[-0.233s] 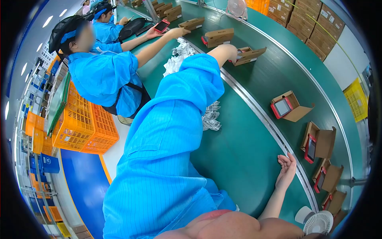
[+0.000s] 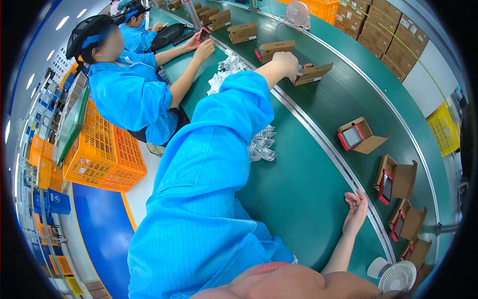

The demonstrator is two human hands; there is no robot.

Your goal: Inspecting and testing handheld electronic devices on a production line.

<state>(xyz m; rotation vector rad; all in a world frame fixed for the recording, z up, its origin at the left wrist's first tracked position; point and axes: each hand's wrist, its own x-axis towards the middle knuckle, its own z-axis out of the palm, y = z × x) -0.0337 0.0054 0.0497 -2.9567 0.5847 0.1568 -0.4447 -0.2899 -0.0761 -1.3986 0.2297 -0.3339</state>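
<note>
My left arm, in a blue sleeve, stretches across the green work surface. My left hand (image 2: 285,64) is curled at the near side of an open brown cardboard box (image 2: 313,74) on the conveyor. A bit of red shows inside that box; my fingertips are mostly hidden, so what they grip is unclear. My right hand (image 2: 355,212) rests by the metal rail (image 2: 334,160), palm up, fingers loosely bent and holding nothing. Nearest to it stands an open box (image 2: 404,182) with a red-framed handheld device (image 2: 386,187) leaning in it.
Another open box (image 2: 369,142) with a red device sits farther along the conveyor. Clear plastic pieces (image 2: 261,144) lie beside my left sleeve. A co-worker (image 2: 132,82) holds a red device (image 2: 203,35). A white fan (image 2: 397,277) stands near me; orange crates (image 2: 102,149) are at left.
The co-worker's hand has drawn back from a box on the conveyor to the red device, which is now tilted more upright. My left hand has barely shifted; my right hand stays by the rail.
</note>
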